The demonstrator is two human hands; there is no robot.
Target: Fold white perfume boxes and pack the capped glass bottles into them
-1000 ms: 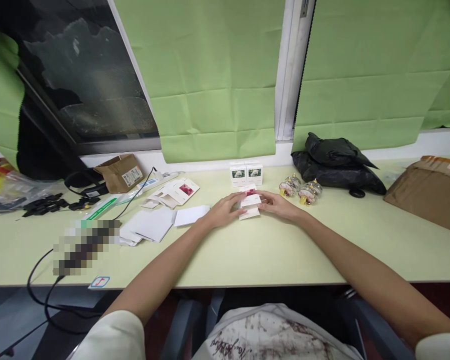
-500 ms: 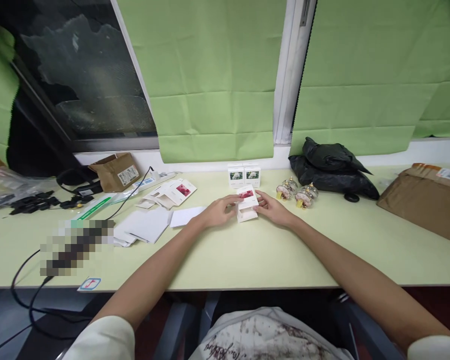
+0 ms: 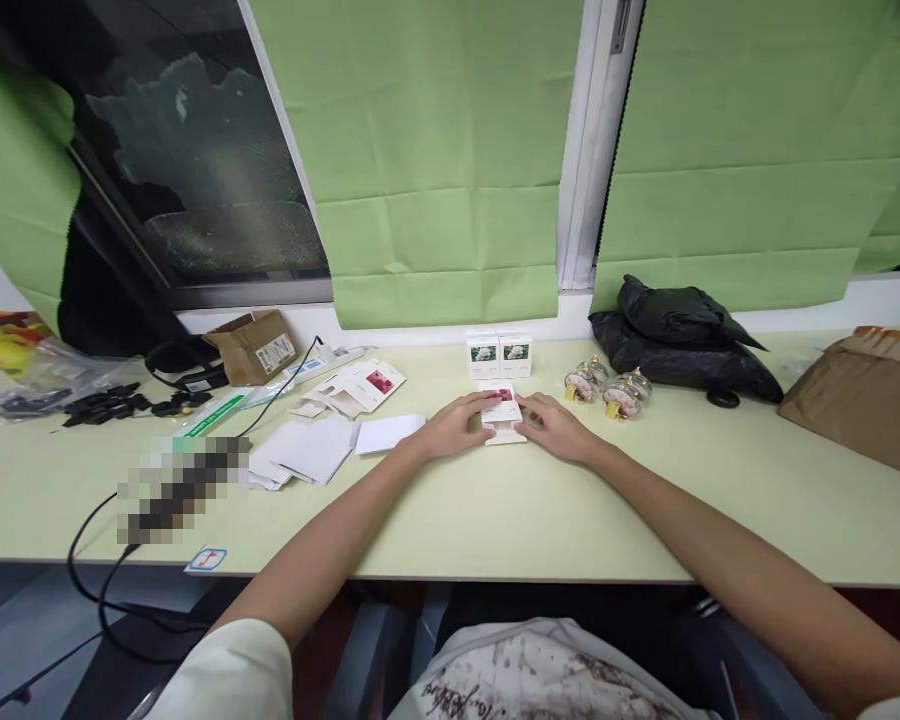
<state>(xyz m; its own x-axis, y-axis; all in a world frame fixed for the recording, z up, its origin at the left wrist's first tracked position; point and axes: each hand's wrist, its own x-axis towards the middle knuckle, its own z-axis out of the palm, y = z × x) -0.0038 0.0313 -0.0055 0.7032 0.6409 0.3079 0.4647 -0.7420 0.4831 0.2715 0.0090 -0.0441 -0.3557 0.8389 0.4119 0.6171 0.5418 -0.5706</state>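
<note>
Left hand [image 3: 454,428] and right hand [image 3: 559,428] pinch one box [image 3: 504,411] between them; two cartons [image 3: 484,367] stand behind, two ornaments [image 3: 627,395] nearby.

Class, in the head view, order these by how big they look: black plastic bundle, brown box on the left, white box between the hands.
1. Black plastic bundle
2. Brown box on the left
3. White box, partly hidden

White box [image 3: 502,408] (pink-printed) in two-handed grip [image 3: 451,428] [image 3: 559,426]
</note>
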